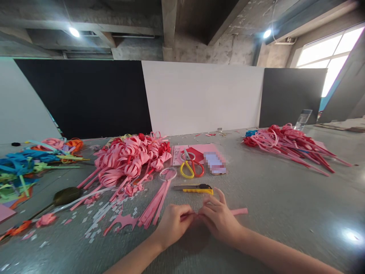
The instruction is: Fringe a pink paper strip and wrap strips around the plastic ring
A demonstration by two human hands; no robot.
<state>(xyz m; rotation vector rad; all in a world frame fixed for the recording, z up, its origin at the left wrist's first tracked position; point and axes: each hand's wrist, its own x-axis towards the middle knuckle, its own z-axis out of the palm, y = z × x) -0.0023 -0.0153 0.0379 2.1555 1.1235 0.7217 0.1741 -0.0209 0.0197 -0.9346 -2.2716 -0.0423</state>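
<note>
1. A narrow pink paper strip [240, 211] is held just above the grey worktop [273, 198], its flat end seen projecting past the right hand [219, 219].
2. The strip is pinched between closed fingertips by the left hand [175, 222] and, close beside it, by the right hand.
3. A yellow-and-black utility knife [197, 189] is laid just beyond the hands.
4. Long pink paper strips [155, 205] are fanned out left of the left hand.

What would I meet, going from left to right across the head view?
Heap of blue and green paper strips, heap of curled pink paper loops, bare left hand, bare right hand, flat pink paper strip, heap of pink and red paper strips.
</note>
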